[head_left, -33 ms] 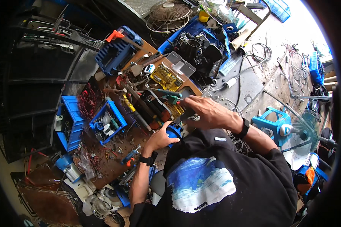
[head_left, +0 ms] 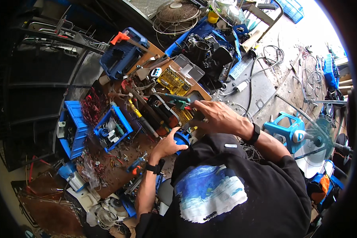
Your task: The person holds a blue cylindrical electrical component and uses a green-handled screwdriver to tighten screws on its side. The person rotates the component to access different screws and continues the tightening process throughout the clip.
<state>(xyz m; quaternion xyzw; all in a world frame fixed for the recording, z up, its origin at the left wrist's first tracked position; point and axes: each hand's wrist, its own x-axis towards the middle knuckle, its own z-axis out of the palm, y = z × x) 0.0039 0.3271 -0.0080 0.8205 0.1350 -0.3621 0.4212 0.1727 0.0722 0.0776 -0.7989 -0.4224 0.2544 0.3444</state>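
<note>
My left hand (head_left: 166,144) is closed on a blue round object (head_left: 182,139) at the centre, its upper part partly covered by dark shapes. My right hand (head_left: 220,119) is curled just above and right of it, with blurred fingertips by green-handled tools (head_left: 180,104); what it grips is too unclear to make out. Beside my hands lie a dark open case (head_left: 162,101), a yellow-handled tool (head_left: 135,107), a yellow bit set (head_left: 173,81) and a white-and-blue tape measure (head_left: 156,72) on the cluttered wooden bench (head_left: 127,144).
Blue bins (head_left: 73,129) of parts are at left, with a dark blue basket (head_left: 123,51) holding an orange-handled saw. Wire fans (head_left: 174,14) and a heap of black parts (head_left: 202,51) stand behind. A blue stool (head_left: 283,131), fan (head_left: 319,137) and cables (head_left: 273,53) are at right.
</note>
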